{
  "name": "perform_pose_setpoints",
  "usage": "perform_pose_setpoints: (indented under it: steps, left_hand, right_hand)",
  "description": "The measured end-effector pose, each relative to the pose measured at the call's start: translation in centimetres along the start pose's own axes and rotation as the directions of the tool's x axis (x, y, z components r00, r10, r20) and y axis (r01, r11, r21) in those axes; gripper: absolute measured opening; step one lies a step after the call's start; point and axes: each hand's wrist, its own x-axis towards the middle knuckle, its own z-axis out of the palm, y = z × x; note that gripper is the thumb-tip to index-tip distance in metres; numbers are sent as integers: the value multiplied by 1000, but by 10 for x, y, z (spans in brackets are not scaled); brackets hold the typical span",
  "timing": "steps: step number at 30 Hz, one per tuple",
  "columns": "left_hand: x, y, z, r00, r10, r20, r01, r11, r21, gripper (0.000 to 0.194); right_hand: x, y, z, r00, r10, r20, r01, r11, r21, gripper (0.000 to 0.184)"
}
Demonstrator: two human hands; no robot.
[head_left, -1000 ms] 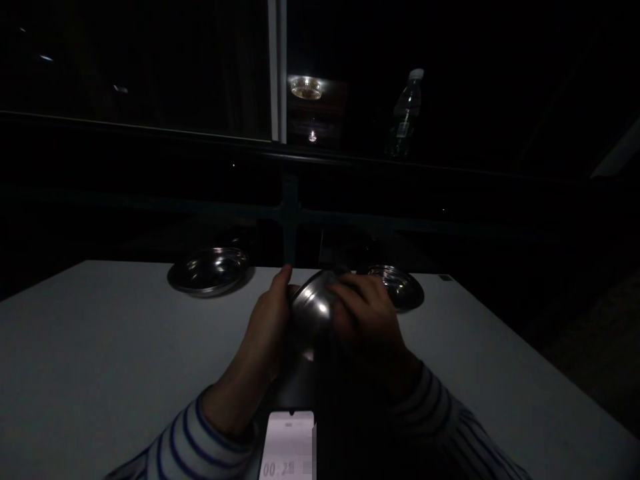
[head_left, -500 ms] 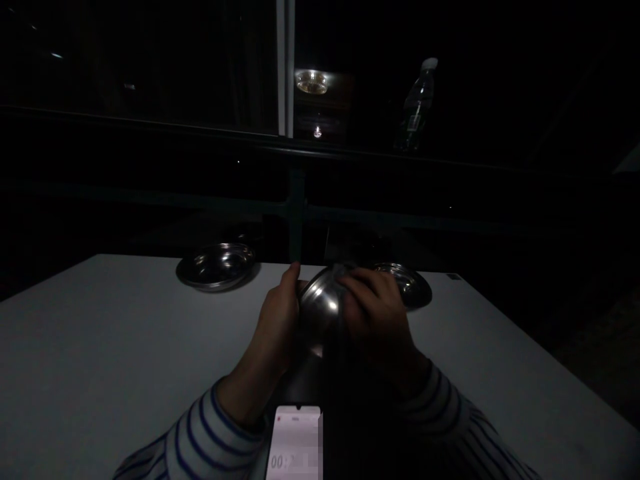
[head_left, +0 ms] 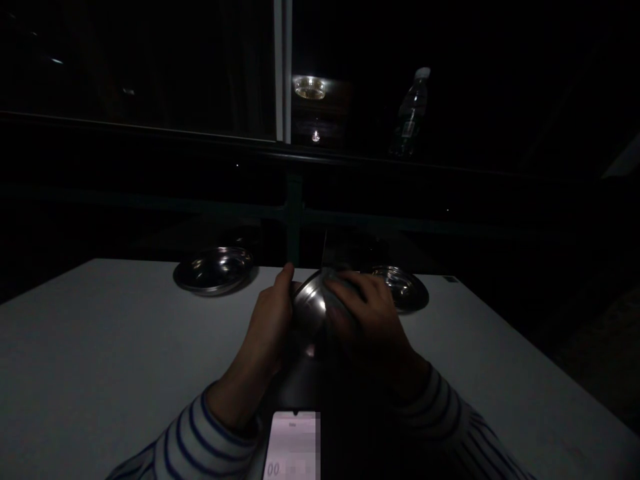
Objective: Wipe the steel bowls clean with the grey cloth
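A shiny metal bowl [head_left: 309, 312] is held tilted above the middle of the table. My left hand [head_left: 270, 319] grips its left side, thumb pointing up by the rim. On the bowl's right side, my right hand [head_left: 367, 310] presses a greyish cloth [head_left: 329, 279] against the metal. Most of the cloth is hidden under bent fingers, and deep shadow covers the bowl's lower part. Just below both hands, a phone [head_left: 293, 440] with a lit screen lies on the table.
A wide metal bowl [head_left: 214, 272] stands at the far left of the white table [head_left: 125, 353]. Another metal bowl [head_left: 407, 292] sits behind my right hand. Beyond the table's far edge, a clear plastic bottle [head_left: 411, 117] stands on a dark ledge beside a window frame [head_left: 283, 73].
My right hand and the cloth have shifted left across the bowl's surface. The held bowl and my left hand have also moved slightly left. The view has tilted a little.
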Motion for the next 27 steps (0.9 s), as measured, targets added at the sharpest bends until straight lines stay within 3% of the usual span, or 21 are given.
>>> perform_pose_setpoints:
  steps: [3, 7, 10, 14, 18, 22, 24, 27]
  left_hand:
    - [2, 0, -3, 1000, -8, -5, 7, 999, -39, 46]
    - [2, 3, -8, 998, 40, -49, -43, 998, -52, 43]
    - [1, 7, -7, 997, 71, -1, -71, 997, -39, 35]
    - [-1, 15, -7, 991, 12, 136, 3, 994, -108, 24]
    - [-3, 19, -11, 966, -37, 256, 87, 978, -189, 17]
    - [-4, 18, -13, 911, -48, 411, 158, 958, -238, 15]
    - [-4, 17, -12, 915, -36, 401, 156, 950, -271, 12]
    - [-3, 17, -8, 957, -20, 290, 114, 943, -313, 13]
  right_hand:
    - [2, -1, -3, 994, -68, 87, 69, 998, -8, 42]
    - [1, 2, -4, 981, -150, 124, 146, 988, 45, 36]
    - [2, 16, -4, 998, 17, 54, -24, 989, 143, 30]
    - [5, 29, -10, 970, 236, -56, -220, 952, 212, 21]
    - [7, 28, -16, 955, 275, -115, -245, 944, 222, 18]
    - [7, 25, -17, 963, 249, -100, -229, 957, 179, 20]
    - [7, 25, -17, 970, 224, -96, -209, 967, 149, 22]
    - [7, 25, -16, 980, 173, -99, -161, 980, 120, 24]
